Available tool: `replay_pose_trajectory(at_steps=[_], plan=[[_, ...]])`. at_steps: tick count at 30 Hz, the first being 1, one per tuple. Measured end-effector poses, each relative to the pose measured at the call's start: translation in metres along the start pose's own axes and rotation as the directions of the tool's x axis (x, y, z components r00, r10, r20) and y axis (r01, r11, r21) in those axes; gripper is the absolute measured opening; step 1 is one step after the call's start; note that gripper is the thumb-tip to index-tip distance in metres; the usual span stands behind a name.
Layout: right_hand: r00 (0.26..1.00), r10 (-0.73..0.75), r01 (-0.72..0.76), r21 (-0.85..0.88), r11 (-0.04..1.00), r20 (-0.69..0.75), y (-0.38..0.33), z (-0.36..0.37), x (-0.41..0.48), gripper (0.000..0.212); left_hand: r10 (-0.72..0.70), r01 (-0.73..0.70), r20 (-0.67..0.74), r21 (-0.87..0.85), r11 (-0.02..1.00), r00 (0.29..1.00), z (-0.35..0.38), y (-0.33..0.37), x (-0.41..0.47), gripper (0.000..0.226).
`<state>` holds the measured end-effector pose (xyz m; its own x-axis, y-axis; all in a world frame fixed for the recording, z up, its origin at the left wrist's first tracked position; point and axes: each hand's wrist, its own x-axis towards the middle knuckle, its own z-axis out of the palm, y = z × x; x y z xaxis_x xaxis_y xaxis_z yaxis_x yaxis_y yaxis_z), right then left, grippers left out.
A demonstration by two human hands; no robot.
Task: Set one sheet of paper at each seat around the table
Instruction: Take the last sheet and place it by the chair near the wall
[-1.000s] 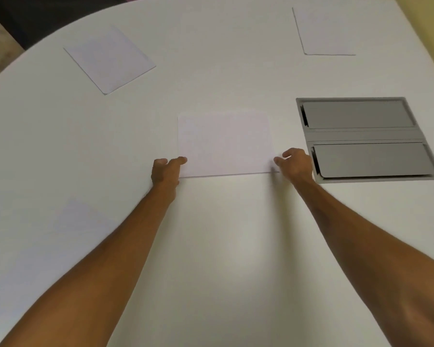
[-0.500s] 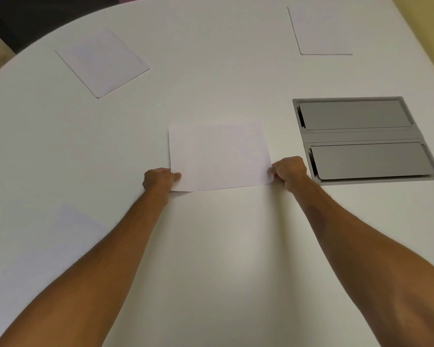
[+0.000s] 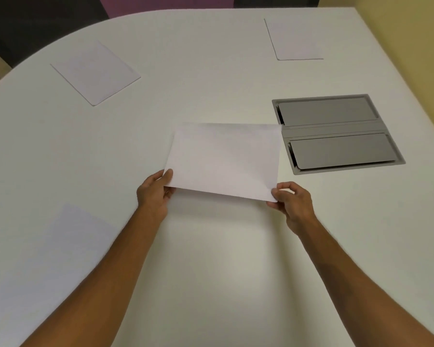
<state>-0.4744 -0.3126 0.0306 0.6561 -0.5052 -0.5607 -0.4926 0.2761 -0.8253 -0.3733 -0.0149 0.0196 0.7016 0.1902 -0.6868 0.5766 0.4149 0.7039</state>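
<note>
A white sheet of paper (image 3: 223, 159) hangs a little above the middle of the white table (image 3: 198, 71), tilted with its near edge raised. My left hand (image 3: 154, 194) pinches its near left corner and my right hand (image 3: 292, 201) pinches its near right corner. Three other sheets lie flat on the table: one at the far left (image 3: 95, 72), one at the far right (image 3: 295, 38) and one at the near left (image 3: 68, 241), partly under my left forearm.
A grey recessed cable box (image 3: 336, 132) with two closed flaps sits in the table just right of the held sheet, whose far right corner overlaps its edge. A purple chair back (image 3: 166, 3) shows beyond the far edge. A yellow wall (image 3: 411, 33) runs along the right.
The sheet lay flat on the table with my fingers at its near corners. Both hands drew it toward me, gripped it and lifted it off the surface.
</note>
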Motion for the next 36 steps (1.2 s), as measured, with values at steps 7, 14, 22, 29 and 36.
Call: replay_pose_trajectory(at_steps=[7,14,22,29,36], plan=[[0.999,0.005,0.008,0.27,0.963,-0.048,0.03,-0.009,-0.079,0.014,-0.064,0.082,0.226,-0.073,0.994,0.972,0.036,-0.056,-0.086,0.017],[0.997,0.076,-0.072,0.333,0.94,0.002,0.06,-0.039,-0.13,0.011,0.018,-0.043,0.246,0.094,0.995,0.969,0.046,-0.093,-0.136,0.018],[0.993,0.093,-0.048,0.445,0.894,-0.078,0.05,-0.141,-0.113,0.013,0.022,-0.186,0.421,0.353,0.917,0.907,0.048,-0.109,-0.166,0.018],[0.998,0.049,-0.052,0.051,0.997,0.049,0.046,-0.246,-0.108,0.016,-0.062,-0.223,0.491,0.5,0.837,0.869,0.069,-0.156,-0.205,0.021],[0.999,-0.002,-0.008,-0.224,0.974,-0.043,0.064,-0.349,-0.12,0.004,-0.119,-0.205,0.479,0.569,0.796,0.87,0.106,-0.239,-0.251,0.022]])
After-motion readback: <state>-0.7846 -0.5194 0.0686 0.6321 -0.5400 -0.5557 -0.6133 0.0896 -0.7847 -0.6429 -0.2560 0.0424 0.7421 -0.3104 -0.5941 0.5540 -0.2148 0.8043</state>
